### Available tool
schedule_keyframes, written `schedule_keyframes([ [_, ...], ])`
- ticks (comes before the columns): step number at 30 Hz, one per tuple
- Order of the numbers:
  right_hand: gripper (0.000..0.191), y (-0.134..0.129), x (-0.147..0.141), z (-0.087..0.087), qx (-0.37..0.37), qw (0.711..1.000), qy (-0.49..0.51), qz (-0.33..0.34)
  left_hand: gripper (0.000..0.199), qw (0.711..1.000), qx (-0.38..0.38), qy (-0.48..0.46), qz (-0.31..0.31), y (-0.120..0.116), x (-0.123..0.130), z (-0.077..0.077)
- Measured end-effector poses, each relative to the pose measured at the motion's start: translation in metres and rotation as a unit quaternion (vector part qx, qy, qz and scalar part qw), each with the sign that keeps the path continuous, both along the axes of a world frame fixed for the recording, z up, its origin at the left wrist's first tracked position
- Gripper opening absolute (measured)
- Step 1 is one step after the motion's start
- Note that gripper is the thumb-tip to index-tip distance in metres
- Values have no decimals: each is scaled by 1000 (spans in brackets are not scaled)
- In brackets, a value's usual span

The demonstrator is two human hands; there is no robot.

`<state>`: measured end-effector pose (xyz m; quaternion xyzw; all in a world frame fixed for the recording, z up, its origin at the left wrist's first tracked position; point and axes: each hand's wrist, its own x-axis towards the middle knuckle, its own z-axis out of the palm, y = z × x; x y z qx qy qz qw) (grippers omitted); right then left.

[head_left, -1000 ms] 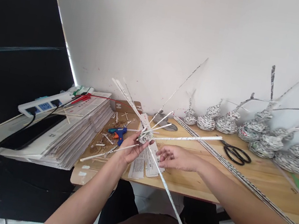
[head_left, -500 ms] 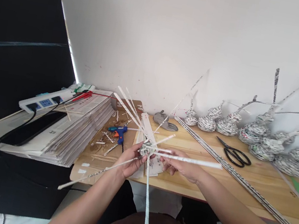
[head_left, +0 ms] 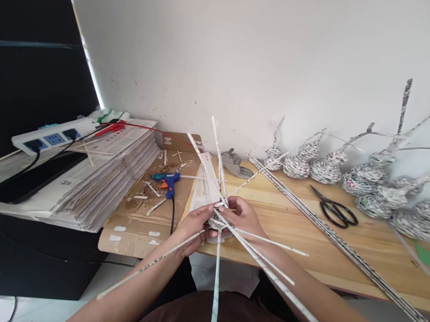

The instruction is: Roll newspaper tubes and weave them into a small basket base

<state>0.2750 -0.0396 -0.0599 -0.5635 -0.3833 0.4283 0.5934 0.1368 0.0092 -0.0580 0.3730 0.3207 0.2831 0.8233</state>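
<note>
Head view, held piece: a small round woven piece of white-and-grey rolled newspaper (head_left: pixel 217 221), held up near the worktop's front edge, left of its middle, and partly hidden by the fingers.
Left hand: the person's left hand (head_left: pixel 195 229) has its fingers clamped on the left side and underside of the woven piece.
Right hand: the person's right hand (head_left: pixel 247 219) has its fingers clamped on the piece's right side, thumb on top where the rods meet; whether it also pinches a single rod I cannot tell.
Loose rods: thin paper rods fan out from the piece; a thick white one (head_left: pixel 309 310) crosses above the right forearm, a pale bluish one (head_left: pixel 214 311) runs down before the dark brown clothing, and a speckled one (head_left: pixel 150 265) passes over the left forearm.
Worktop: light wooden boards (head_left: pixel 287 224), back edge along the white wall.
Left end: a brown cardboard sheet (head_left: pixel 131 246) bearing a blue-and-orange glue gun (head_left: pixel 170 183) and paper scraps; beside the sheet, flat newspaper strips (head_left: pixel 203 184).
Right part: a bundle of long speckled paper rods (head_left: pixel 334 239) slants from the back edge past the front edge; black-handled scissors (head_left: pixel 336 211) lie behind it.
Back edge: finished woven newspaper gourds (head_left: pixel 325 172) stand in a row towards the back right corner.
</note>
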Motion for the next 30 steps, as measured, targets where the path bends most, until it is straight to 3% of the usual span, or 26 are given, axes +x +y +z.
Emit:
schedule_keyframes([
  [7,29,-3,1,-5,7,986,-163,-42,48,996,73,45,-29,1,0,-8],
  [10,22,-4,-1,-4,-3,984,-172,-50,50,976,188,94,-52,4,-4,-11],
  [12,18,-4,-4,-5,-19,982,-177,-55,49,935,315,160,-36,5,-8,-10],
  [14,15,-4,-6,-8,-22,981,-186,-57,46,873,429,234,6,5,-11,-8],
  [17,15,-2,-8,-13,-18,981,-186,-54,33,811,507,288,43,5,-13,-7],
  [19,15,-2,-9,-14,-12,984,-170,-47,25,811,512,281,43,6,-13,-9],
  [24,13,-6,-11,-12,10,983,-176,-45,23,867,433,240,57,7,-9,-15],
  [30,11,-7,-14,-15,11,980,-196,-30,22,863,432,249,87,7,-9,-12],
])
